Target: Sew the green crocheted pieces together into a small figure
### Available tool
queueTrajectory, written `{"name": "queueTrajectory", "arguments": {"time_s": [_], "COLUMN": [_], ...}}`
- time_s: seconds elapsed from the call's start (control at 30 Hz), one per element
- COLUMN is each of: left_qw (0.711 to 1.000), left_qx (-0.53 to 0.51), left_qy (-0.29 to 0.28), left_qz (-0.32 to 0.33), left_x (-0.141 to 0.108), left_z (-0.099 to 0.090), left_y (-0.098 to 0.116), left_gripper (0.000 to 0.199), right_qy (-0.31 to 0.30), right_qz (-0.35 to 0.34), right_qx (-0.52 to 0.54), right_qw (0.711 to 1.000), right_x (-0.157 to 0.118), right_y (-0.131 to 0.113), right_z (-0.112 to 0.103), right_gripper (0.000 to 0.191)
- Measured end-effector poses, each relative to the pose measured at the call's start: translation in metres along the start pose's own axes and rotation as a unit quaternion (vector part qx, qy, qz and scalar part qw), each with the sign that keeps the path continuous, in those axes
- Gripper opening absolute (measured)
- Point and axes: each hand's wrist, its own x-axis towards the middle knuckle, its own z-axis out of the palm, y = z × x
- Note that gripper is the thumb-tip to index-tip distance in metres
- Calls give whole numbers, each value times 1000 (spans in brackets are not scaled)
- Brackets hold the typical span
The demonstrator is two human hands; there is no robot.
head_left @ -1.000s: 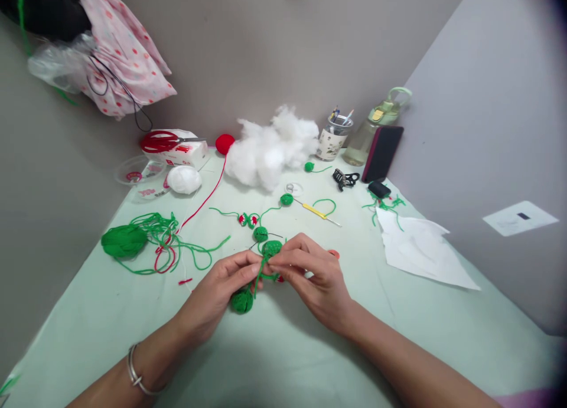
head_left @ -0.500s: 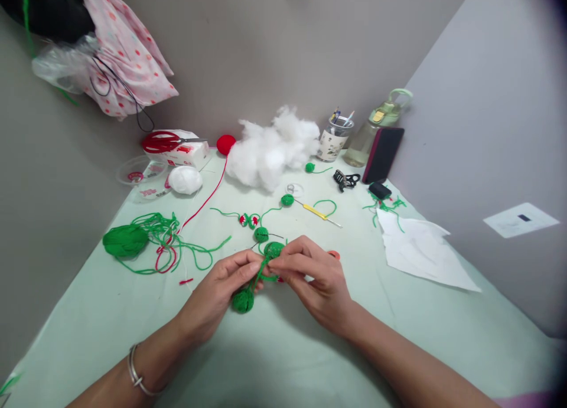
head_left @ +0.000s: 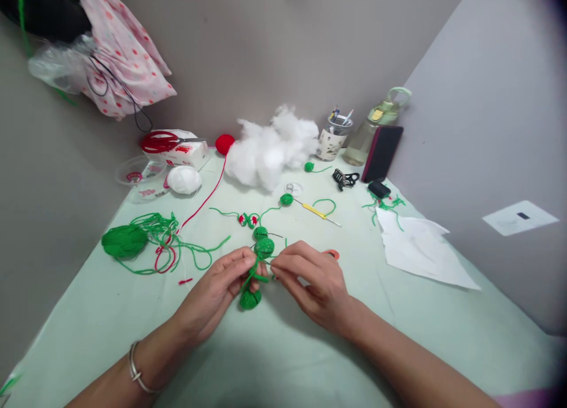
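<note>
My left hand [head_left: 228,278] is closed around a green crocheted piece with strands of green yarn [head_left: 253,272] crossing its fingertips. One green crocheted ball [head_left: 264,247] pokes out above these fingers, and another ball [head_left: 250,300] with a dark line across it hangs below. Beside it, my right hand [head_left: 312,281] pinches thumb and forefinger on a thin strand of yarn that runs to the piece. Just beyond the fingers lies a smaller green ball [head_left: 260,233] with dark thread ends. A bit of red and white under the right fingertips is mostly hidden.
Green yarn [head_left: 124,241] lies tangled at left. Behind are white stuffing [head_left: 272,151], a red yarn ball [head_left: 225,144] and scissors [head_left: 162,142] on a box. A yellow-handled crochet hook [head_left: 314,211], hair clip [head_left: 345,179], phone [head_left: 382,154] and paper [head_left: 420,251] are to the right.
The upper green ball has shifted left and the lower one slightly right as the left hand turned the piece. The right fingertips have drawn a little away from it, with the strand between.
</note>
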Motion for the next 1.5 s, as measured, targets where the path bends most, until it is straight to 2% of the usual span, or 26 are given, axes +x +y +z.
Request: {"name": "queueTrajectory", "arguments": {"time_s": [0.13, 0.27, 0.37, 0.5, 0.63, 0.7, 0.8, 1.0, 1.13, 1.2, 1.27, 1.4, 1.5], "left_qw": [1000, 1000, 998, 992, 973, 967, 969, 984, 988, 989, 989, 986, 983], "left_qx": [-11, -7, 44, 119, 217, 241, 242, 174, 146, 142, 141, 166, 179], "left_qy": [-15, -26, -35, -28, -77, -86, -56, -29, -31, -32, -29, -25, -23], "left_qz": [-15, -11, -15, -15, -14, -10, 9, -11, -26, -27, -22, -15, -29], "left_x": [0, -2, -3, -2, -2, -2, 0, 3, 0, -1, -1, 3, 4], "left_z": [2, 3, 3, 0, -5, -7, -7, -4, -1, -1, 0, -1, -2], "left_y": [-3, -4, -2, 2, 7, 8, 5, -1, 2, 3, 3, 2, 2], "left_gripper": [24, 25, 30, 31, 29, 29, 28, 28, 28, 27, 27, 27, 27], "right_qy": [-7, 11, 18, -28, -45, -73, -129, -116, -128, -130, -135, -137, -131], "right_qz": [-22, -24, 52, 183, 214, 215, 217, 196, 231, 233, 206, 106, 101], "right_qx": [-22, 22, 107, 195, 230, 231, 246, 255, 262, 243, 204, 122, 110], "right_qw": [1000, 999, 993, 963, 948, 946, 936, 940, 928, 932, 947, 977, 980], "right_x": [0, 1, 4, 8, 9, 10, 10, 10, 12, 12, 12, 11, 13], "right_y": [-1, -1, 0, 3, 3, 2, -1, 5, 7, 7, 6, 9, 15], "right_z": [3, 2, -2, -5, -6, -7, -6, -2, -5, -6, -7, -11, -19], "right_gripper": [24, 11, 20, 22, 20, 18, 19, 19, 14, 11, 13, 17, 17]}}
